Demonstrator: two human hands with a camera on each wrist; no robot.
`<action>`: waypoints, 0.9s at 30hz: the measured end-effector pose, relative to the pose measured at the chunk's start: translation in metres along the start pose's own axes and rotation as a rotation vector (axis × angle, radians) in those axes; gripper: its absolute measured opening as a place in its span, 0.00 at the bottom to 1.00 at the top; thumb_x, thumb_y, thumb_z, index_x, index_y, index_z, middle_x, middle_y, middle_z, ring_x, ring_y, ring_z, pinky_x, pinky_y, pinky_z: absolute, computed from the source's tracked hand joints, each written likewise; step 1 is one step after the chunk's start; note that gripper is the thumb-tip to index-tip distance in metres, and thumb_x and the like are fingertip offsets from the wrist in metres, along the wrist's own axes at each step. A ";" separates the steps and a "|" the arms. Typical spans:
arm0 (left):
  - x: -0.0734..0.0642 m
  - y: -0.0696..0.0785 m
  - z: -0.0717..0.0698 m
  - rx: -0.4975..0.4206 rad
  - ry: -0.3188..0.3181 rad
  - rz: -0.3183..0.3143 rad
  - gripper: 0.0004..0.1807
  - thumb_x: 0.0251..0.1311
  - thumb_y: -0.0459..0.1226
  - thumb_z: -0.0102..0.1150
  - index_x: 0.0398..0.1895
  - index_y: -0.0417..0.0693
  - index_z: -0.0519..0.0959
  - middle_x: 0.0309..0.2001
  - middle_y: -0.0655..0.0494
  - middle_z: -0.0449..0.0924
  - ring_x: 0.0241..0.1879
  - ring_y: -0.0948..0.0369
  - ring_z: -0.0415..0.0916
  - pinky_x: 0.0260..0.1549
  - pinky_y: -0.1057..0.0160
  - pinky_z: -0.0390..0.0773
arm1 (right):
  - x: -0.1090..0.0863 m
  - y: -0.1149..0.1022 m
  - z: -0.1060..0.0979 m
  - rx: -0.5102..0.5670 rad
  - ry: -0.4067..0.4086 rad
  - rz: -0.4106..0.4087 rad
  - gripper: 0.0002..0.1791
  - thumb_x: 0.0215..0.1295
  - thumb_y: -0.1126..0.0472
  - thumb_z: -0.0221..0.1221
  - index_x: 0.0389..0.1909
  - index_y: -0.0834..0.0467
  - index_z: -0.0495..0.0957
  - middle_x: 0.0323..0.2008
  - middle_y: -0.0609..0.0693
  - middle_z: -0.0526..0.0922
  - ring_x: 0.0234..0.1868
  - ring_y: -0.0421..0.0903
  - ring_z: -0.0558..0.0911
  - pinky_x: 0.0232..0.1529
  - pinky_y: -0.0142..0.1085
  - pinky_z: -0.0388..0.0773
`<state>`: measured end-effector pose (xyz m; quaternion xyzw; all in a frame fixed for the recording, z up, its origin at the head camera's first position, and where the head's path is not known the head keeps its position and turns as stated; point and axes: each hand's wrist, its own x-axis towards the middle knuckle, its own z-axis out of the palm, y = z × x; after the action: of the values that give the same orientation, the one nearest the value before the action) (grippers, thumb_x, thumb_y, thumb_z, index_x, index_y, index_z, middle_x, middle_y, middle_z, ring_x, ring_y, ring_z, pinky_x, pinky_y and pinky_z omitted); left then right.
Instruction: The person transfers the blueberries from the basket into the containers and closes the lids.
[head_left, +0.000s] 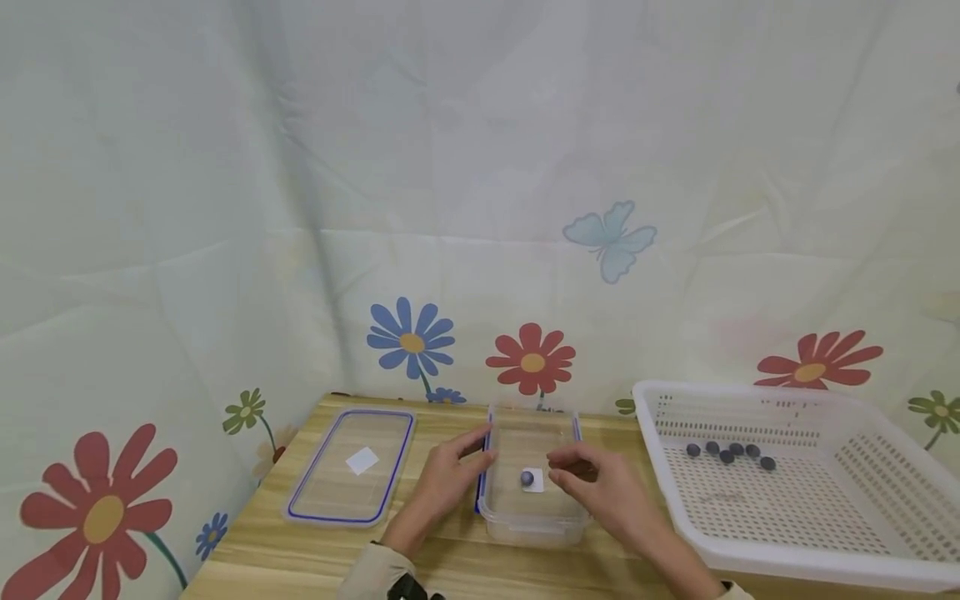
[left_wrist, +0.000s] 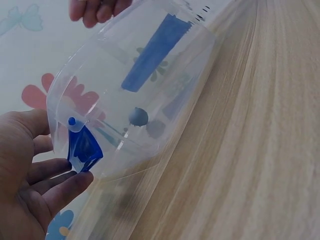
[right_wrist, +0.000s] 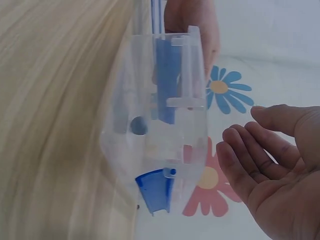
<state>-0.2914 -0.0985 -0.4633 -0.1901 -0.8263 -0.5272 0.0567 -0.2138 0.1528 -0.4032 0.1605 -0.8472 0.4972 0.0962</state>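
A clear plastic food container point(head_left: 525, 517) with blue side latches stands lidless on the table. One blueberry point(head_left: 527, 478) lies on its bottom, beside a white square point(head_left: 535, 481). At the left wall, my left hand point(head_left: 444, 475) holds the container, thumb at the rim and fingers by the blue latch point(left_wrist: 84, 147) in the left wrist view. My right hand point(head_left: 611, 492) hovers over the right rim with its fingers loosely bent and nothing between them. The right wrist view shows its fingertips point(right_wrist: 230, 135) apart from the container wall.
On the left lies the clear lid point(head_left: 330, 483) with a blue seal and a white square point(head_left: 362, 460). A white perforated basket point(head_left: 795, 508) stands at the right, several blueberries point(head_left: 727, 456) inside. Behind the wooden table point(head_left: 255, 558) hangs a flowered curtain point(head_left: 465, 167).
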 end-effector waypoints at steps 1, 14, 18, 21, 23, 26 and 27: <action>0.000 0.000 0.000 0.000 0.000 0.002 0.26 0.76 0.39 0.62 0.72 0.38 0.77 0.68 0.39 0.78 0.69 0.41 0.74 0.68 0.39 0.71 | 0.000 -0.003 -0.002 0.002 0.001 0.002 0.08 0.70 0.62 0.71 0.47 0.60 0.88 0.43 0.49 0.90 0.42 0.44 0.88 0.45 0.34 0.86; 0.001 0.000 -0.002 0.008 -0.004 0.002 0.26 0.76 0.40 0.62 0.72 0.38 0.77 0.68 0.40 0.78 0.69 0.42 0.74 0.68 0.40 0.72 | 0.000 -0.021 -0.019 -0.014 0.028 0.061 0.09 0.70 0.62 0.70 0.49 0.56 0.88 0.47 0.47 0.91 0.47 0.44 0.89 0.48 0.32 0.85; 0.004 0.002 -0.004 0.006 -0.002 -0.005 0.25 0.76 0.40 0.62 0.72 0.40 0.77 0.68 0.41 0.78 0.69 0.43 0.74 0.69 0.41 0.72 | 0.002 -0.025 -0.026 -0.036 0.048 0.044 0.09 0.71 0.61 0.70 0.50 0.56 0.89 0.46 0.47 0.91 0.47 0.44 0.89 0.48 0.32 0.85; 0.005 0.003 -0.005 0.004 0.002 -0.003 0.26 0.76 0.40 0.62 0.72 0.40 0.77 0.68 0.40 0.78 0.69 0.42 0.74 0.68 0.41 0.72 | 0.001 -0.029 -0.033 -0.042 0.059 0.024 0.10 0.72 0.60 0.70 0.51 0.56 0.89 0.46 0.46 0.90 0.46 0.43 0.89 0.48 0.32 0.85; 0.004 0.002 -0.005 0.006 0.001 -0.005 0.26 0.76 0.40 0.62 0.72 0.39 0.77 0.68 0.40 0.78 0.69 0.42 0.74 0.68 0.41 0.72 | -0.002 -0.031 -0.040 -0.036 0.070 0.010 0.11 0.73 0.58 0.69 0.52 0.56 0.88 0.46 0.47 0.90 0.46 0.43 0.89 0.48 0.32 0.85; 0.001 0.000 -0.003 0.007 -0.007 -0.011 0.26 0.76 0.41 0.62 0.73 0.40 0.76 0.68 0.40 0.78 0.69 0.42 0.74 0.68 0.41 0.72 | -0.007 -0.035 -0.052 -0.040 0.101 0.005 0.13 0.74 0.56 0.68 0.55 0.55 0.87 0.47 0.45 0.90 0.47 0.43 0.89 0.48 0.32 0.85; 0.000 0.000 -0.002 0.007 -0.010 -0.014 0.27 0.76 0.41 0.62 0.73 0.40 0.76 0.68 0.40 0.78 0.69 0.42 0.74 0.68 0.41 0.72 | -0.008 -0.036 -0.057 -0.051 0.110 0.003 0.14 0.75 0.55 0.67 0.55 0.55 0.87 0.47 0.45 0.90 0.47 0.43 0.89 0.47 0.32 0.85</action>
<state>-0.2922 -0.1007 -0.4625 -0.1868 -0.8297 -0.5237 0.0498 -0.1928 0.1876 -0.3496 0.1290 -0.8534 0.4835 0.1458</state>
